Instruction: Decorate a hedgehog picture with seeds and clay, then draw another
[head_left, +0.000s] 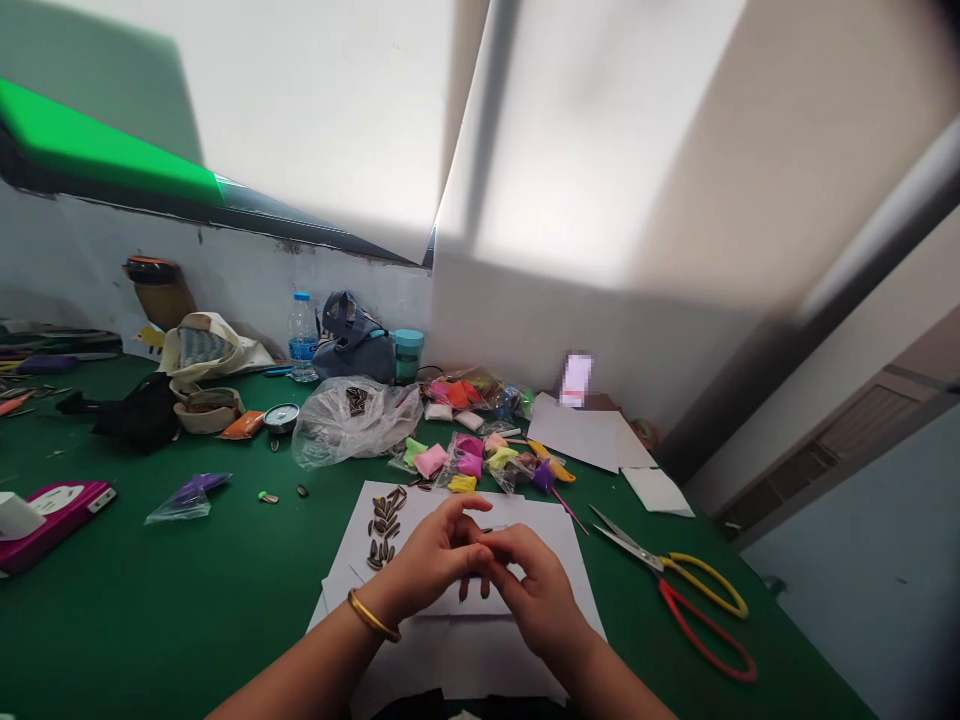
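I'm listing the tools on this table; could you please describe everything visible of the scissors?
The scissors lie flat on the green table, right of the white paper. Their slim, metal-looking blades stand slightly parted, pointing away from the person and leftward. The loop handles, one yellow, one red, are spread apart. Nothing else visibly touches them.

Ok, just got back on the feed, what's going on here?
A person's left hand and right hand meet at the fingertips above white paper; whatever they pinch is too small to make out. Striped seeds lie on the paper to their left. Colourful packets sit just beyond the paper, and the scissors lie on the green tabletop to the right.
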